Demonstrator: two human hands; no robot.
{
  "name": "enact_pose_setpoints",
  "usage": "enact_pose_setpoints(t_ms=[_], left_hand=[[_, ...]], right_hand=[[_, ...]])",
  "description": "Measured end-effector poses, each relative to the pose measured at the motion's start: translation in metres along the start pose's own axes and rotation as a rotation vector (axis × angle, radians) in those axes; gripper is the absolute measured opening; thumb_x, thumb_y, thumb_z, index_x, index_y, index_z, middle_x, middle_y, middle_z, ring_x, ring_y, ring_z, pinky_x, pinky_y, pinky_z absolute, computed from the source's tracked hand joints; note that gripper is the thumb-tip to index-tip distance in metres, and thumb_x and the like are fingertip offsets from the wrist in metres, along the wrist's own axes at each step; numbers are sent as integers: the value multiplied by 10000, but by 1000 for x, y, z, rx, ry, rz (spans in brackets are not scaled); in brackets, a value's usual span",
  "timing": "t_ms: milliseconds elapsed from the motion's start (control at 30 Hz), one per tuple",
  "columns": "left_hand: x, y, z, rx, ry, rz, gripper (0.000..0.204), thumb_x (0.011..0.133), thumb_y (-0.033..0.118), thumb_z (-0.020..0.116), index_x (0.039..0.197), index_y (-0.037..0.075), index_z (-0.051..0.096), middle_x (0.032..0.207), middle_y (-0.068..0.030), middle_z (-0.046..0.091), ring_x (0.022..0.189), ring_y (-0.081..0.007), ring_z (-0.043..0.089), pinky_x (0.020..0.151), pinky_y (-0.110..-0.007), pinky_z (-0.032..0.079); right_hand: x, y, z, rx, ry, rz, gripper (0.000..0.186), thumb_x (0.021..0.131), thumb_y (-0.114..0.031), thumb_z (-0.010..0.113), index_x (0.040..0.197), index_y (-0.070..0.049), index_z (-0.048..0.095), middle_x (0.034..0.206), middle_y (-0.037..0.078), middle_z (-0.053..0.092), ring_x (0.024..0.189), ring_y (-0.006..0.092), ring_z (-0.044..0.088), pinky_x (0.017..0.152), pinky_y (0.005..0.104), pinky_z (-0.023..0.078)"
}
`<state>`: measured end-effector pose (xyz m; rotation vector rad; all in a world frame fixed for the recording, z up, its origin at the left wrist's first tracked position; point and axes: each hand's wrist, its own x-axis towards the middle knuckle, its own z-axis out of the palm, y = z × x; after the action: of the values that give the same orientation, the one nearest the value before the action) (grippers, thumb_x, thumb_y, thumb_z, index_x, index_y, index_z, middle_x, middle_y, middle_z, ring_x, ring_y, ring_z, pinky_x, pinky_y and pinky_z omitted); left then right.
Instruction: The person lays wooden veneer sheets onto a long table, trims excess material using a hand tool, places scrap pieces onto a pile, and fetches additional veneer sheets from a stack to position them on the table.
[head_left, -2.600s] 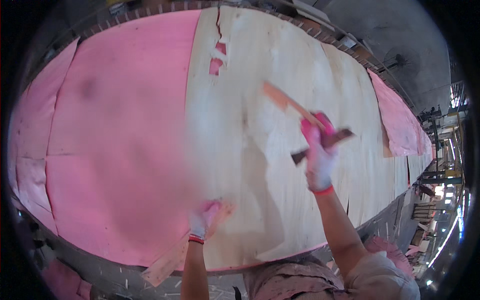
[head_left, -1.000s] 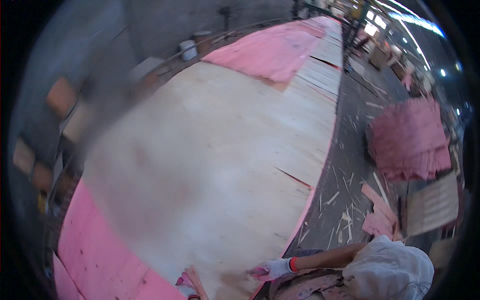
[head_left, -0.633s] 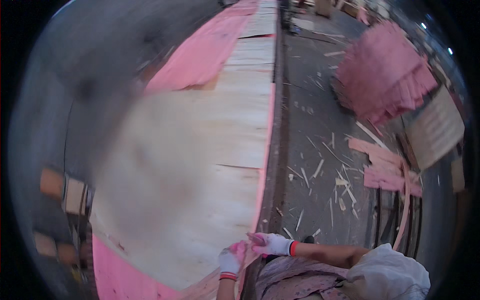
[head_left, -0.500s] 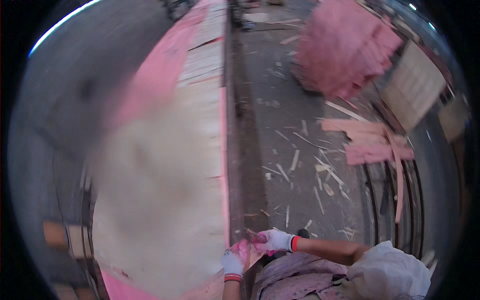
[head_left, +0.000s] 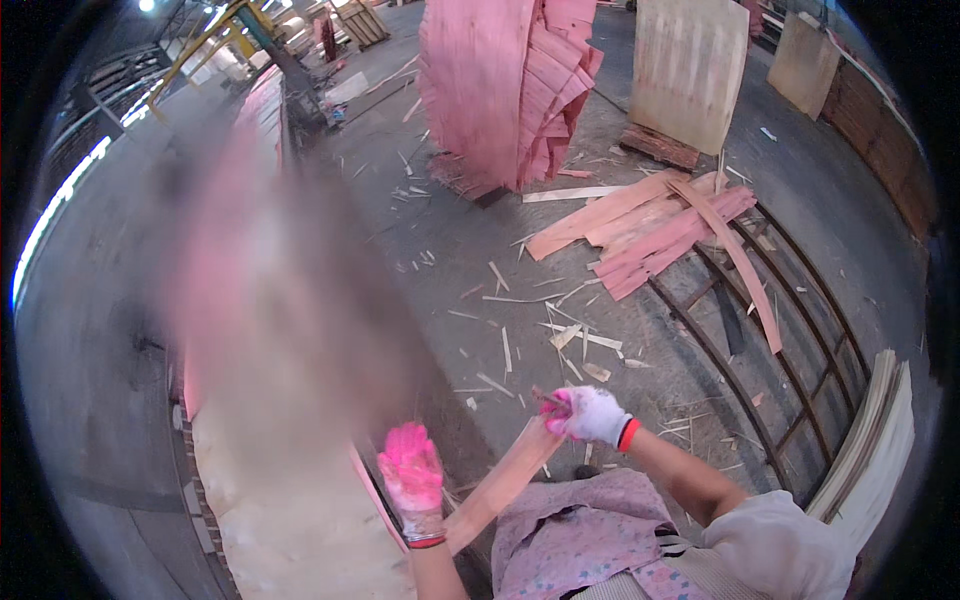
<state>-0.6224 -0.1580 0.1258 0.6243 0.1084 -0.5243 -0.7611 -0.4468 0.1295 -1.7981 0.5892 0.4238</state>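
Observation:
My right hand (head_left: 592,414), in a white glove with pink-stained fingers, is closed on the upper end of a long pale-pink wood veneer strip (head_left: 503,480). A small dark piece also sticks out from its fingers; I cannot make out what it is. The strip slants down to the left, its lower end passing behind my left wrist. My left hand (head_left: 412,470) is open beside the table edge, fingers stretched upward, its glove bright pink and holding nothing. Pale veneer sheets (head_left: 290,510) lie on the long table to the left. A blurred smear hides the table's middle.
A tall pink veneer stack (head_left: 490,95) stands ahead. Right of it are a pale stack (head_left: 688,75) and loose pink veneer pieces (head_left: 640,235) lying over a dark metal rack (head_left: 745,400). Scraps (head_left: 580,335) litter the floor. Pale boards (head_left: 870,440) lean at the right.
The view has swung to the right. My hands, close together before, are now apart: the right has drawn away rightward with the strip, and the left has opened.

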Motion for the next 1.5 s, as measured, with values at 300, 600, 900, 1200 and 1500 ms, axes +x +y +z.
enact_pose_setpoints(t_ms=[300,600,900,1200,1500], left_hand=[[121,-24,-13,1608,-216,418,1239,480,453,867,1398,-62,214,1404,-251,331,1310,-352,329,1089,-409,275],[316,-27,30,1819,-431,440,1070,556,453,814,1367,-30,308,1330,-256,433,1223,-389,438,1020,-420,369],[483,-13,40,1823,-471,98,856,688,323,792,1341,-31,367,1310,-225,475,1220,-294,472,1023,-361,371],[671,-42,-30,1141,135,-242,793,724,95,773,1364,-20,320,1372,-222,388,1267,-287,401,1049,-373,339],[731,-24,26,1346,543,-610,664,757,205,762,1289,-3,422,1177,-124,557,1052,-200,545,886,-320,460]], right_hand=[[93,-70,-95,-248,397,-270,289,733,-328,665,952,-139,652,844,117,661,801,287,640,686,378,496],[209,-168,-204,-473,840,-271,262,726,-306,653,922,-132,635,821,121,643,756,323,626,639,419,482],[334,-134,-332,-311,1127,-96,238,747,-250,644,936,-105,634,829,136,645,773,325,628,658,418,486],[568,-84,-500,-423,969,130,208,798,-264,566,959,-140,613,845,121,652,798,328,628,687,444,487],[735,2,-620,-354,927,214,380,783,-161,538,1155,-130,469,898,162,634,837,363,614,703,461,476]])
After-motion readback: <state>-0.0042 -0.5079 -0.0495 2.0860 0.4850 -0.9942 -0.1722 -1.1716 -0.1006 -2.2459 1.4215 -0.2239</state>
